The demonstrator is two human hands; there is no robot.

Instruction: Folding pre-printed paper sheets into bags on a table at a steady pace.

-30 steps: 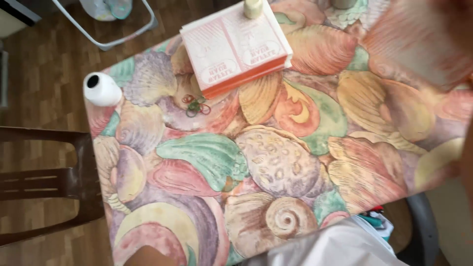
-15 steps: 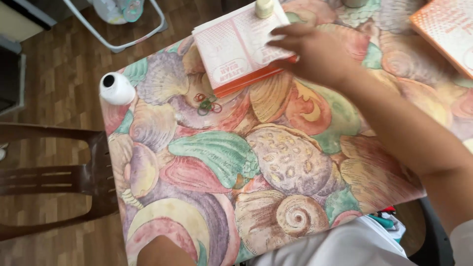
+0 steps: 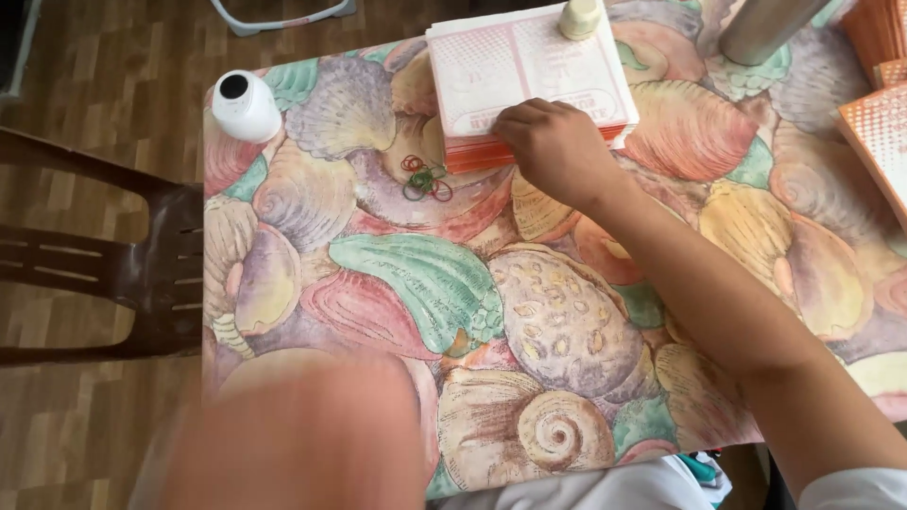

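Observation:
A stack of pink-and-white printed paper sheets (image 3: 510,66) lies at the far side of a table covered with a seashell-patterned cloth (image 3: 416,274). My right hand (image 3: 557,146) reaches across the table, fingers curled onto the stack's near edge. A small pale bottle (image 3: 579,17) stands on top of the stack. Several coloured rubber bands (image 3: 425,178) lie just left of my right hand. My left hand (image 3: 302,434) is a blurred shape low at the near left, close to the camera; its fingers cannot be made out.
A white round container (image 3: 246,106) stands at the table's far left corner. A metal cylinder (image 3: 770,26) stands at the far right, with more orange printed sheets (image 3: 883,132) beside it. A dark brown chair (image 3: 113,274) stands left of the table on a wooden floor.
My right hand came in from the right and settled on the stack's near edge. The left hand has risen into view at the bottom. The view has moved closer.

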